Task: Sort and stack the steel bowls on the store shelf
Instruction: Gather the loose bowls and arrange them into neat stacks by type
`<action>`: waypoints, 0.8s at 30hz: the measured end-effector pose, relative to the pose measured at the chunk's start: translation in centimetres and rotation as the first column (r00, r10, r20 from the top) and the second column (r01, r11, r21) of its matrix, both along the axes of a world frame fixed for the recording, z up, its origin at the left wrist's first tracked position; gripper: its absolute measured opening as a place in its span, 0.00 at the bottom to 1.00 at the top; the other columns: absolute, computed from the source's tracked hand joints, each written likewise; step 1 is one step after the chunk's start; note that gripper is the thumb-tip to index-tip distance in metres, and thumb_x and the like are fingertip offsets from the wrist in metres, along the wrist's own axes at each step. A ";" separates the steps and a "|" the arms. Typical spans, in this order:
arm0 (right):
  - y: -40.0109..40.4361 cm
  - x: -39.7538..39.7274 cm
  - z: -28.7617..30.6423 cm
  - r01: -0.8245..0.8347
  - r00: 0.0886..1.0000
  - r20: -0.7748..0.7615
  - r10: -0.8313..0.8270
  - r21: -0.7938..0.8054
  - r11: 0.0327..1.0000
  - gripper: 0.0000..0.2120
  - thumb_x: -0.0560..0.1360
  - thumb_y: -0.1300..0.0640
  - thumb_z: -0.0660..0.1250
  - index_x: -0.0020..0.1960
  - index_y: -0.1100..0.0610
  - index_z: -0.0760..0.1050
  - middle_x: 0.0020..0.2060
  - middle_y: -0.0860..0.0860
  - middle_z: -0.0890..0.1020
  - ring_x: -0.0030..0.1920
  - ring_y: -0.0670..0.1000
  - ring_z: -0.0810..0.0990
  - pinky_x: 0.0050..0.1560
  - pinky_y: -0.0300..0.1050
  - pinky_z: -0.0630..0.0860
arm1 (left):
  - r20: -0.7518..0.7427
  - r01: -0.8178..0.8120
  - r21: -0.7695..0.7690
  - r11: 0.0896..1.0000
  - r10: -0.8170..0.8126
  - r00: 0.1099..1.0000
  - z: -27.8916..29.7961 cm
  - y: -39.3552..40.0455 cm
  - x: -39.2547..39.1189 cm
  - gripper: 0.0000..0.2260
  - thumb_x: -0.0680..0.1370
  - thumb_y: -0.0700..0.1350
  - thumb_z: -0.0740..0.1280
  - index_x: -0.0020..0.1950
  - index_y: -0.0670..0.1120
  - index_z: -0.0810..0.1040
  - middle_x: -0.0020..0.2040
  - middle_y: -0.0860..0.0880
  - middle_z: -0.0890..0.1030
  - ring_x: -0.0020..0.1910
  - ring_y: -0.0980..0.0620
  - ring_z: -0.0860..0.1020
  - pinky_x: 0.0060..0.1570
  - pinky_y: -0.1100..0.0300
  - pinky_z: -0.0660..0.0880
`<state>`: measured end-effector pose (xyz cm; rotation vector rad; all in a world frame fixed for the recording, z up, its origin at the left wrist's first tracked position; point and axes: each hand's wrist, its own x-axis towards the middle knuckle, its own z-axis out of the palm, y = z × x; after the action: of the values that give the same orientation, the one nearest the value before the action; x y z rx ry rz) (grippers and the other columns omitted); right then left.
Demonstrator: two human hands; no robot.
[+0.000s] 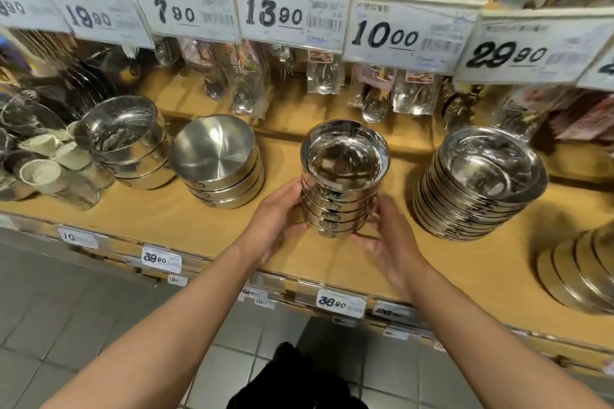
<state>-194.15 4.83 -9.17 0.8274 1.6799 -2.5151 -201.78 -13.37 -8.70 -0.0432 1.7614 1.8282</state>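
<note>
Between 2 wider bowl piles, left hand (282,222) and right hand (388,242) are clasping the nested stack of small shiny steel bowls (342,183) from both sides, probably for keeping it straight on the wooden shelf (186,222).

Shelf (206,226): carries four bowl stacks in a row.
Far left: mirror bowl stack (128,143), cups (43,159) to its left.
Next right: brushed bowl stack (217,161).
Centre: small bowl stack (344,176), between left hand (277,221) and right hand (387,242).
Right: wide bowl stack (478,183).
Behind: packaged spoons (324,76).
Above: price tags (289,7).
</note>
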 end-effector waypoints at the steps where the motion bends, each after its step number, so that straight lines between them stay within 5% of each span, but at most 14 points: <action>1: 0.0 -0.9 -0.1 -0.018 1.000 -0.015 0.019 0.025 1.000 0.11 0.82 0.42 0.62 0.55 0.40 0.83 0.56 0.43 0.84 0.59 0.46 0.81 0.50 0.54 0.83 | -0.016 0.006 0.006 1.000 -0.005 1.000 0.1 0.1 -0.6 0.13 0.83 0.57 0.60 0.64 0.63 0.81 0.60 0.62 0.84 0.65 0.56 0.77 0.63 0.45 0.77; 6: 0.1 -4.4 -0.3 -0.027 0.999 -0.022 0.030 0.098 0.995 0.12 0.81 0.39 0.61 0.50 0.36 0.83 0.54 0.43 0.85 0.59 0.46 0.80 0.45 0.51 0.81 | -0.061 0.007 0.023 1.000 -0.006 0.998 0.4 0.6 -3.0 0.20 0.71 0.69 0.66 0.61 0.69 0.80 0.60 0.62 0.83 0.67 0.56 0.75 0.56 0.52 0.77; 12: 0.7 -4.6 -0.5 -0.037 0.999 -0.001 0.038 0.092 0.995 0.14 0.81 0.40 0.60 0.56 0.43 0.82 0.59 0.49 0.84 0.64 0.54 0.79 0.62 0.64 0.78 | -0.069 0.021 0.046 0.999 -0.017 0.997 0.1 0.9 -3.3 0.22 0.69 0.70 0.66 0.62 0.68 0.80 0.59 0.63 0.83 0.64 0.58 0.77 0.57 0.50 0.76; 17: 1.2 -3.1 0.0 -0.010 0.999 -0.029 0.013 0.091 0.996 0.18 0.85 0.45 0.54 0.64 0.50 0.79 0.61 0.52 0.84 0.65 0.55 0.79 0.67 0.66 0.74 | -0.068 0.035 0.027 0.999 -0.033 0.997 -0.1 1.2 -3.0 0.15 0.83 0.59 0.60 0.68 0.64 0.78 0.68 0.58 0.80 0.70 0.53 0.74 0.65 0.45 0.75; 24: 1.0 -2.6 0.6 0.020 1.000 0.003 -0.021 0.074 0.997 0.16 0.86 0.46 0.55 0.64 0.48 0.79 0.62 0.49 0.83 0.65 0.52 0.78 0.64 0.60 0.77 | -0.071 0.074 0.029 0.997 -0.072 0.995 0.0 1.3 -2.7 0.15 0.85 0.56 0.57 0.68 0.64 0.78 0.68 0.59 0.79 0.70 0.54 0.74 0.66 0.45 0.74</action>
<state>-196.80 5.86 -8.60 0.8587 1.7827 -2.4758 -204.51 -12.08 -8.72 0.0970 1.7581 1.8244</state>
